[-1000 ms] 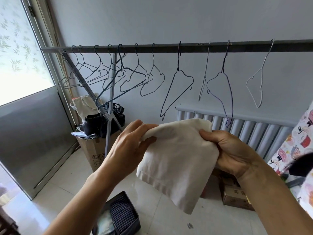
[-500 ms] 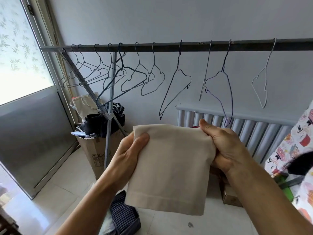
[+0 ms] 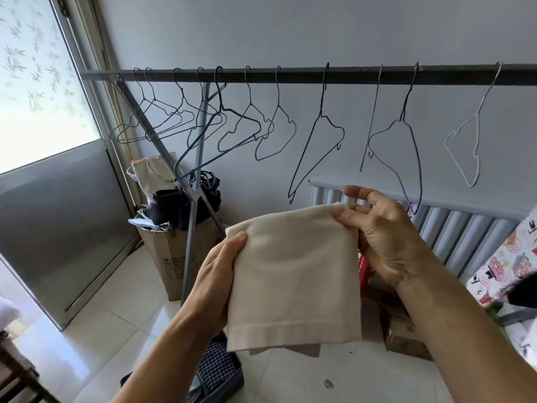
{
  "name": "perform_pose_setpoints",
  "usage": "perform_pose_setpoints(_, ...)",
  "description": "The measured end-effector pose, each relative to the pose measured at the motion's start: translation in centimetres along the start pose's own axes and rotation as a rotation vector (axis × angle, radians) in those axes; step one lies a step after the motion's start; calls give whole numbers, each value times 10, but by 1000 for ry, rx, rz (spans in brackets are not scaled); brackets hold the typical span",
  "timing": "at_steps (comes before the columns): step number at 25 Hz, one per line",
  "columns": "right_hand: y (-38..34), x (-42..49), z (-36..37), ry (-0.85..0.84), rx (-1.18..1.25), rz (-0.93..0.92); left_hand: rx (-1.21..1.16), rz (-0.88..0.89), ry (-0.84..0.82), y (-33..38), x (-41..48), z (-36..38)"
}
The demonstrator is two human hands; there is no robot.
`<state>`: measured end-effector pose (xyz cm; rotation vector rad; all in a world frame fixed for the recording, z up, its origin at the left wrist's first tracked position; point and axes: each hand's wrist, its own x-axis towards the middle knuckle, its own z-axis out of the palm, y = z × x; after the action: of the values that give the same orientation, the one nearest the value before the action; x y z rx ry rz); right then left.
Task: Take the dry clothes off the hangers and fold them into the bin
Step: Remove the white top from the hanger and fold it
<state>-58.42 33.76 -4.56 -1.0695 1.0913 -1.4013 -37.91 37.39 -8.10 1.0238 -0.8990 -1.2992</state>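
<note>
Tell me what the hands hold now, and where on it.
The folded beige cloth: left hand grips its left edge, right hand pinches its top right corner.

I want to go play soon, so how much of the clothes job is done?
Nearly done. The thin wire hangers in view on the dark metal rail all hang bare, and a checked cloth already lies in the dark fabric bin. The left hand and right hand hold a folded beige cloth. Left: lay it in the bin.
</note>
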Motion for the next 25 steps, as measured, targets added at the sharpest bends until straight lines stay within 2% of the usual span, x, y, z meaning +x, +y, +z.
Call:
perform_pose_setpoints(5,23,24,27,150,-153,-133,-70,-97,48,-7,14,-24)
perform_pose_setpoints(7,35,31,35,185,-225,-133,-86,-107,77,-6,20,-35)
perform_pose_setpoints(8,41,32,40,139,-216,-58,-101,-114,96,-5,23,-42)
perform_pose_setpoints(11,55,23,62,-147,-1,348,-118,-118,116,1,35,-67)
perform_pose_setpoints(13,65,18,78,-287,137,423,-94,-101,98,6,45,-85)
perform_pose_setpoints(15,79,22,104,-374,198,382,-53,-68,68,9,58,-110)
perform_pose_setpoints(17,99,33,131,-317,64,322,-10,-32,89,8,72,-137)
perform_pose_setpoints(19,115,45,162,-180,-57,271,32,-27,156,5,85,-166)
perform_pose_setpoints(23,142,52,218,-95,-71,217,97,-148,268,2,92,-210)
perform_pose_setpoints(25,159,57,241,-95,-45,210,211,-93,346,-7,93,-224)
